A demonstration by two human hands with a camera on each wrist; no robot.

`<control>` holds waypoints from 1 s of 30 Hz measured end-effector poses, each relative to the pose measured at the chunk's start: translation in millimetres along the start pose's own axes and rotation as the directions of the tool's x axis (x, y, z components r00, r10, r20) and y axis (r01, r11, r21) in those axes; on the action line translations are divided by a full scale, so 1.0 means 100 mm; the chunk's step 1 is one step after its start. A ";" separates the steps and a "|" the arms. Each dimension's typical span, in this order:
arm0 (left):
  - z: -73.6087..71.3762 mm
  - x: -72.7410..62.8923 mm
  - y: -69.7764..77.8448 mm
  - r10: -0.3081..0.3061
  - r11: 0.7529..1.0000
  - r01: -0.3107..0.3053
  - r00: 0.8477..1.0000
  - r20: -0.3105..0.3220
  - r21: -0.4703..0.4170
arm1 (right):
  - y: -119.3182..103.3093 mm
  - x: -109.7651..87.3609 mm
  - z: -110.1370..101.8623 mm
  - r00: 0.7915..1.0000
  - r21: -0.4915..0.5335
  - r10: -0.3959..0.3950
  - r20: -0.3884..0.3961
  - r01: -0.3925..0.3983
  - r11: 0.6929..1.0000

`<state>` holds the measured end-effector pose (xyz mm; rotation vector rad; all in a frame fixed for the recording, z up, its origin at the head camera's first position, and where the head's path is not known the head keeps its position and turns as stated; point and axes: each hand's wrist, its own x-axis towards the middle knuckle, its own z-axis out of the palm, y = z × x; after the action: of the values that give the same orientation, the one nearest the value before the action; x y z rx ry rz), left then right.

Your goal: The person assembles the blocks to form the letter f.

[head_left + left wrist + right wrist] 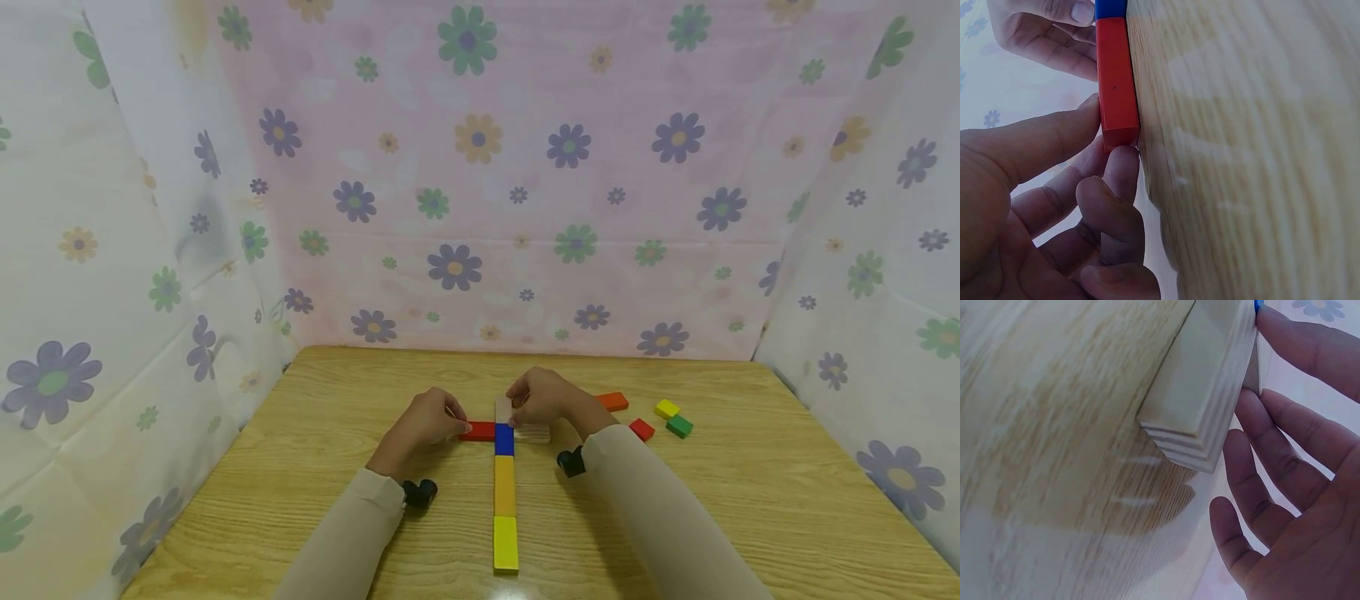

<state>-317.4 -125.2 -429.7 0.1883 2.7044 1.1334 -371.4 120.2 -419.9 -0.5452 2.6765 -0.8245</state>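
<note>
Pinches the red block by its outer end with the left hand, likely to hold it against the blue block; grips the pale block with the right hand, probably to align it beyond the blue one; has both on the wooden table; shows no container.

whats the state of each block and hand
Left hand, holding red block
Right hand, touching upper pale block
Red block, held
Upper pale block, touched
Blue block, flat
Orange block, flat
Large yellow block, flat
Lower pale block, lying
Long red-orange block, partly hidden
Small red block, unheld
Small yellow block, unheld
Small green block, unheld
</note>
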 end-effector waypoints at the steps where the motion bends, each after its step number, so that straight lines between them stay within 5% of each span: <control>1: 0.00 0.00 0.00 0.001 1.000 -0.001 1.000 0.000 0.001 | 0.00 0.00 0.00 1.000 0.001 0.000 0.000 0.000 1.000; 30: 0.01 0.01 -0.01 0.013 1.000 -0.013 1.000 -0.001 0.019 | -0.01 -0.02 -0.01 1.000 -0.002 -0.012 0.012 0.012 1.000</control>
<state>-318.3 -125.3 -431.2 0.2083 2.7194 1.1117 -370.0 120.5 -418.2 -0.5650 2.6662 -0.8193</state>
